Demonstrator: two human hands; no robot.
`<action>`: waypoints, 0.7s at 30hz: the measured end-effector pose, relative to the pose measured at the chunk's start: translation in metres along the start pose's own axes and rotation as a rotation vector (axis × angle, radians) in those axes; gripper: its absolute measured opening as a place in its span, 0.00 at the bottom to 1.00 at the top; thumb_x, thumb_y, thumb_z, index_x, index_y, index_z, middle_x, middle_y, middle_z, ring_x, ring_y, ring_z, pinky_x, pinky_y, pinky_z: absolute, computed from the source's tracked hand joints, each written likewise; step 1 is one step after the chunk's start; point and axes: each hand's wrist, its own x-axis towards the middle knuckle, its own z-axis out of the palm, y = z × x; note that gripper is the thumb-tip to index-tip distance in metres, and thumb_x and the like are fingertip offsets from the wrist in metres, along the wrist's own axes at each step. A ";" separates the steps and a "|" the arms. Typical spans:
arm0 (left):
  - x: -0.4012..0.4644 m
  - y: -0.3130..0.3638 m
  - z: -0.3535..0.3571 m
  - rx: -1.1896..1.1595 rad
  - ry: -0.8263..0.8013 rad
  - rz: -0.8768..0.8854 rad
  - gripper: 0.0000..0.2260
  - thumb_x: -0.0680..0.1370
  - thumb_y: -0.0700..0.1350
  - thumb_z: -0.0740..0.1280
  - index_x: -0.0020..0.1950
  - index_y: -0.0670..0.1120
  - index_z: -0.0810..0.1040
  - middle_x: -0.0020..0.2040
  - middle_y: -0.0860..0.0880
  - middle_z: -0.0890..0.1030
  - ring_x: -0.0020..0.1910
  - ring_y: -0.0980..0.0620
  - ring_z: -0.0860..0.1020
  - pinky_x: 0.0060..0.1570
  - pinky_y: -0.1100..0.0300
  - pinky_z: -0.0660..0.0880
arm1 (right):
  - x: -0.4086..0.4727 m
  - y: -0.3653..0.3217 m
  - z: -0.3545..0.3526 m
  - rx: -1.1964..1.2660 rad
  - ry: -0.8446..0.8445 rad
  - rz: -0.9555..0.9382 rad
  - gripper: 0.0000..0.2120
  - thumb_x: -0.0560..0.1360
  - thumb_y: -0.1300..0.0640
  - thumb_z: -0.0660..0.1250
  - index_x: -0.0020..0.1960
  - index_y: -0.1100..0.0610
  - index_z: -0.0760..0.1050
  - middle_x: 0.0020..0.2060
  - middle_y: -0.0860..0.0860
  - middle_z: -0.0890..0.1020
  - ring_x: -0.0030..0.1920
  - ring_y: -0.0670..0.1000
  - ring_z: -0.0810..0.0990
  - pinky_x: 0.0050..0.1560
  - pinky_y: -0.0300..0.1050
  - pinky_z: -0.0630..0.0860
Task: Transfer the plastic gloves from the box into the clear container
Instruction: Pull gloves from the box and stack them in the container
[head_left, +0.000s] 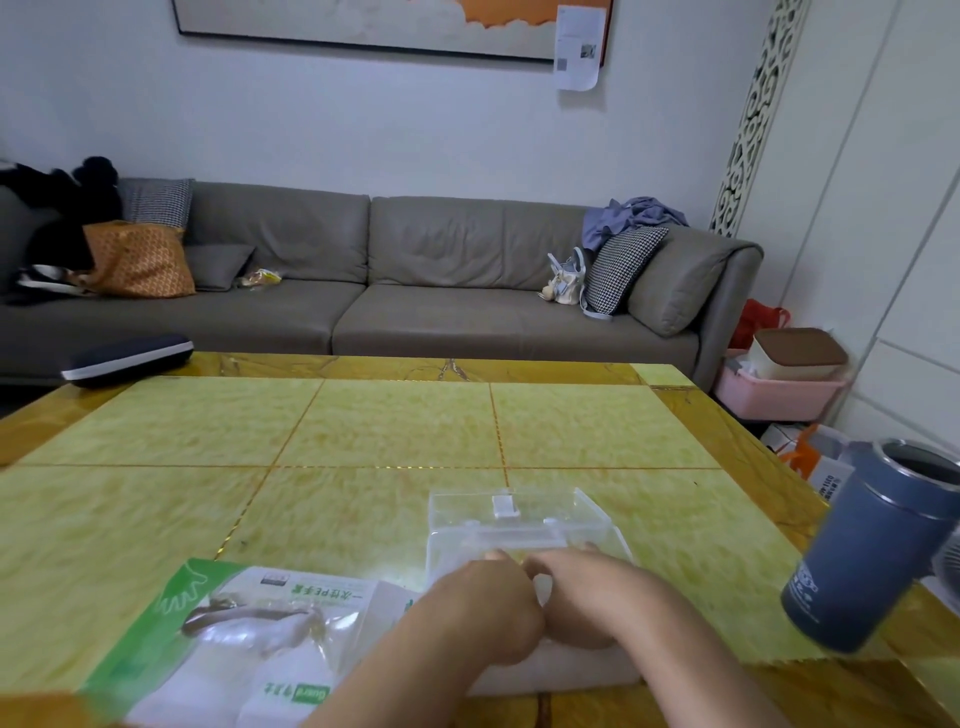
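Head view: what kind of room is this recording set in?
Most likely a home living room. A long grey sofa with cushions and loose clothes runs along the wall, a framed picture hangs above it, and the person works at a low yellow tiled table in front of it.

A long grey sofa (415, 270) stands against the pale wall (363, 124), below a framed picture (363, 26). In front of the sofa spreads a yellow-green tiled table (363, 431).

My one camera sits on the head, close above the tabletop (395, 431), angled forward and down, looking across it toward a sofa (431, 270) and the wall behind.
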 end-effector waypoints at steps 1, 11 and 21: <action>-0.003 -0.001 -0.001 -0.004 0.014 0.020 0.25 0.82 0.45 0.57 0.78 0.39 0.59 0.69 0.42 0.75 0.66 0.43 0.77 0.56 0.54 0.73 | -0.001 0.002 0.002 0.021 0.032 -0.012 0.24 0.80 0.50 0.61 0.74 0.35 0.70 0.82 0.52 0.63 0.76 0.48 0.72 0.54 0.49 0.70; -0.045 -0.037 -0.012 -0.005 0.283 0.425 0.26 0.77 0.33 0.60 0.72 0.53 0.70 0.68 0.55 0.71 0.59 0.51 0.76 0.51 0.55 0.75 | -0.023 -0.010 0.006 -0.101 0.343 0.044 0.18 0.82 0.54 0.57 0.68 0.39 0.75 0.66 0.48 0.79 0.60 0.53 0.82 0.59 0.48 0.79; -0.058 -0.204 -0.036 -0.169 0.475 0.115 0.06 0.78 0.54 0.71 0.55 0.60 0.80 0.50 0.63 0.79 0.47 0.64 0.78 0.43 0.69 0.75 | -0.036 -0.094 0.034 0.005 0.695 -0.426 0.18 0.83 0.63 0.58 0.67 0.46 0.74 0.60 0.40 0.77 0.59 0.44 0.75 0.60 0.39 0.74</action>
